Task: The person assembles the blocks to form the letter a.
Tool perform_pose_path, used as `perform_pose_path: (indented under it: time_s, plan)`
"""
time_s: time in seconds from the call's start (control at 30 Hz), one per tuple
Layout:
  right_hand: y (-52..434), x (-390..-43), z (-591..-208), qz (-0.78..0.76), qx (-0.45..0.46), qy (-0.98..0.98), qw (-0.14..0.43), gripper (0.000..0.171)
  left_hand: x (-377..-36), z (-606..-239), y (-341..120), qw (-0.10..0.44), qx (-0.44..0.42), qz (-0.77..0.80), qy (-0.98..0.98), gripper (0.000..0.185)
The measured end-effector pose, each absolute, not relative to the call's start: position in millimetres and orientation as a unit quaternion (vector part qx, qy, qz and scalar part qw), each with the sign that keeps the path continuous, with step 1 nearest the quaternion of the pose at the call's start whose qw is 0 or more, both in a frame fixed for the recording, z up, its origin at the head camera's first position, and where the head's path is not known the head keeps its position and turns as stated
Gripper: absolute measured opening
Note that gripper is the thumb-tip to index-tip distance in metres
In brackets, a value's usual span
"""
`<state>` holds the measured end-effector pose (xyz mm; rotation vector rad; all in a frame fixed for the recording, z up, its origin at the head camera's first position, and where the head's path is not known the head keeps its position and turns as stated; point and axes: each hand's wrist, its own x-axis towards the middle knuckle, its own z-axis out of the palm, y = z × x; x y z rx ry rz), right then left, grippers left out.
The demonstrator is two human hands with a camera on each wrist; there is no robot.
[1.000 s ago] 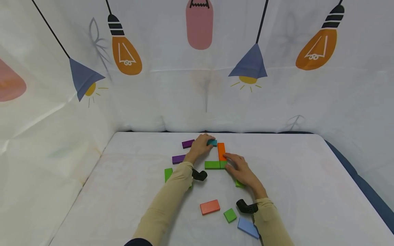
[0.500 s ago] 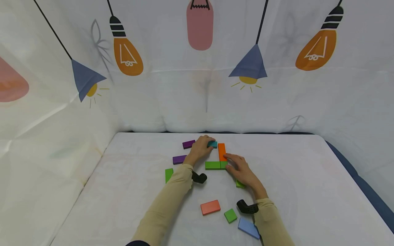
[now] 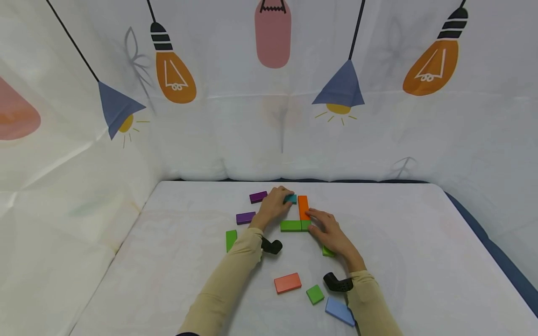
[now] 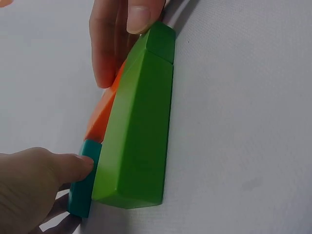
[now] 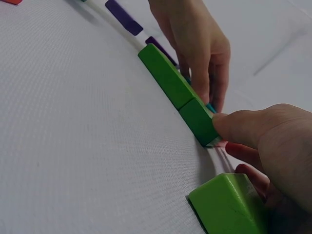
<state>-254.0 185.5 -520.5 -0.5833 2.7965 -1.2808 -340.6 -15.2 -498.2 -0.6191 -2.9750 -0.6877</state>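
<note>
My left hand (image 3: 273, 205) pinches a teal block (image 3: 291, 199) between thumb and fingers, at the far part of the white table. Just right of it lies an orange block (image 3: 303, 206), lengthwise away from me. A long green block (image 3: 290, 226) and a small green block (image 3: 306, 226) lie end to end on the near side. With thumb and fingertips, my right hand (image 3: 332, 233) touches the right side of the small green and orange blocks. In the left wrist view the teal block (image 4: 80, 197) sits close beside the long green block (image 4: 136, 131); fingertips behind it are partly hidden.
Two purple blocks (image 3: 245, 218) and a green block (image 3: 231, 239) lie left, partly behind my left arm. Another green block (image 3: 328, 252) is below my right hand. Nearer are a coral block (image 3: 287, 283), a green square block (image 3: 315, 294) and a blue block (image 3: 338, 311).
The left hand has drawn the teal block slightly toward me, along the orange block's left side and nearer the long green block. The right hand has stayed in place.
</note>
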Motion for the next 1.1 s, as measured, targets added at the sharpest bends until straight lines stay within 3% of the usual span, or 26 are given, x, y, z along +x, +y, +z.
perform_pose_path:
  time_s: [1.1]
  plan:
    - [184.5,-253.9,-518.2,-0.407,-0.187,0.894,0.008,0.043,-335.8,-496.8,-12.9,0.016,-0.197,-0.213,-0.957,0.033]
